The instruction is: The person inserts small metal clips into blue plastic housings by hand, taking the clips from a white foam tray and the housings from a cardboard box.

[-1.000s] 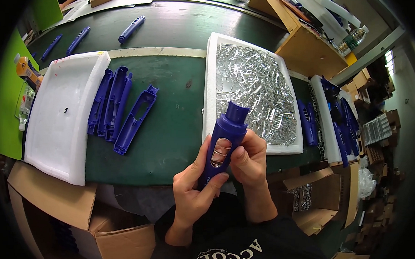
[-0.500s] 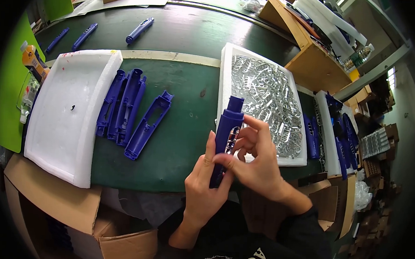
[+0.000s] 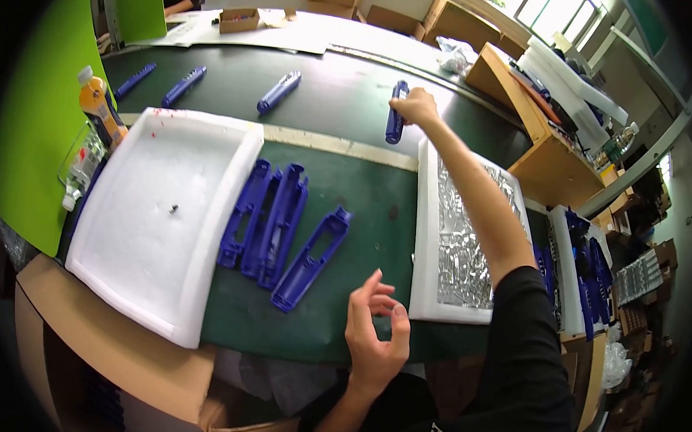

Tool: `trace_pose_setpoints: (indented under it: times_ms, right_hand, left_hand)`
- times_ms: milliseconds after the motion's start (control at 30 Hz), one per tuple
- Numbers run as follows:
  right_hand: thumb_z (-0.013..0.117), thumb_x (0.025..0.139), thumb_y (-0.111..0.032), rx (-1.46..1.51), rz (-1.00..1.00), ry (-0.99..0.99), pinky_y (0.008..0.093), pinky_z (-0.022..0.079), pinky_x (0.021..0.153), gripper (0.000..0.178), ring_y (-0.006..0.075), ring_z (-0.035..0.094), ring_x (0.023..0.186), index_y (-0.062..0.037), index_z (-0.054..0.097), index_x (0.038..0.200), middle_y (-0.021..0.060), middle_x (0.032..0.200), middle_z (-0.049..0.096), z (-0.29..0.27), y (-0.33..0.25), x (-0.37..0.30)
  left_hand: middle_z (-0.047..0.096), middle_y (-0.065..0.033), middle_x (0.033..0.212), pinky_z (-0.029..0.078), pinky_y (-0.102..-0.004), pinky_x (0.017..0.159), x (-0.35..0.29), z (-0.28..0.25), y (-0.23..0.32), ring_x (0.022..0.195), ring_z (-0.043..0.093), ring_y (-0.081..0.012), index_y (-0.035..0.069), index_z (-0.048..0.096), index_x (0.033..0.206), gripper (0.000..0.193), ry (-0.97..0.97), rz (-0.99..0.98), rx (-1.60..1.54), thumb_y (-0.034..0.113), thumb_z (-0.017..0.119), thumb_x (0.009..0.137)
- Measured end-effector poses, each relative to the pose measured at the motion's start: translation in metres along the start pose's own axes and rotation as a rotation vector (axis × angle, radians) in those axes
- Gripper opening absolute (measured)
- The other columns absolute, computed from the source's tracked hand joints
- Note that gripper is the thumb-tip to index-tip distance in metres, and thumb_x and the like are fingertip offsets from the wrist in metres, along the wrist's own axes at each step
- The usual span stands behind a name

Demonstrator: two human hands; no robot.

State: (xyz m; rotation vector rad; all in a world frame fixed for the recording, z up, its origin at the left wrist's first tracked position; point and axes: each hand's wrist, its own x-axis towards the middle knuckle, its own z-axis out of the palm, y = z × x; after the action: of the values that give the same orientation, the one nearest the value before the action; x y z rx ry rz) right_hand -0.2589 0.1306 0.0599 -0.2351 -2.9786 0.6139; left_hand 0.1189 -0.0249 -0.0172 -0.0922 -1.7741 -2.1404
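Note:
At the far side, my right hand point(image 3: 418, 106) grips a blue plastic tube-shaped housing point(image 3: 395, 128) by its upper part, over the dark conveyor-like strip point(image 3: 344, 85). My right arm stretches across a white foam tray point(image 3: 425, 258) of shiny bent metal pieces point(image 3: 458, 259), hiding part of them. My left hand point(image 3: 378, 339) is empty near the front edge of the green table point(image 3: 359, 271), its fingers curved and apart. Left of it lie several open blue housing halves point(image 3: 311, 259), one apart from the others.
A white foam tray point(image 3: 141, 230) with a small dark piece stands at the left. Several blue housings point(image 3: 279, 92) lie spaced along the dark strip. An orange bottle point(image 3: 100, 105) stands by the green panel point(image 3: 33, 133). Cardboard boxes point(image 3: 116, 353) sit below the front edge; a wooden shelf point(image 3: 549, 155) is at right.
My right hand has carried the blue housing forward, away from me, onto or over the dark strip. My left hand has let go of it and stays near the front. The view has shifted.

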Motion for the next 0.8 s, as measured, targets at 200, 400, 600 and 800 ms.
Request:
trace_pose_setpoints:
  times_ms: [200, 400, 600, 800]
  right_hand:
    - [0.074, 0.082, -0.036, -0.323, 0.05, 0.119, 0.0362, 0.057, 0.078, 0.038, 0.0263, 0.073, 0.079, 0.0021, 0.071, 0.085, 0.019, 0.084, 0.073, 0.041, 0.039, 0.046]
    - [0.066, 0.091, -0.026, -0.056, -0.706, -0.031, 0.0386, 0.054, 0.074, 0.026, 0.029, 0.067, 0.079, -0.0002, 0.071, 0.091, 0.0173, 0.089, 0.069, 0.038, -0.038, -0.078]
    - [0.075, 0.085, -0.034, -0.113, -0.828, -0.354, 0.0362, 0.047, 0.09, 0.041, 0.0329, 0.059, 0.1, -0.0004, 0.065, 0.106, 0.0166, 0.099, 0.059, 0.018, -0.039, -0.214]
    - [0.074, 0.083, -0.019, 0.103, -0.888, -0.427, 0.0437, 0.05, 0.076, 0.029, 0.0381, 0.062, 0.085, -0.0003, 0.056, 0.096, 0.0161, 0.094, 0.06, -0.013, -0.012, -0.242]
  left_hand:
    - [0.063, -0.013, 0.098, 0.052, -0.0289, 0.073, 0.003, 0.004, 0.008, 0.08, 0.063, -0.0159, -0.005, 0.054, 0.124, 0.035, -0.039, -0.053, -0.01, 0.004, 0.057, 0.089]
    - [0.064, -0.0135, 0.097, 0.052, -0.0286, 0.073, 0.008, -0.005, 0.006, 0.079, 0.063, -0.0159, -0.005, 0.056, 0.12, 0.031, -0.017, -0.07, -0.014, 0.002, 0.057, 0.09]
    - [0.064, -0.0137, 0.096, 0.051, -0.0268, 0.073, 0.003, 0.0, 0.002, 0.079, 0.062, -0.015, -0.006, 0.057, 0.119, 0.029, -0.057, -0.076, -0.048, 0.003, 0.055, 0.091]
    - [0.059, -0.0147, 0.094, 0.05, -0.0344, 0.078, -0.013, -0.01, 0.004, 0.084, 0.059, -0.0227, -0.006, 0.057, 0.107, 0.025, 0.146, 0.348, -0.008, 0.006, 0.053, 0.086]
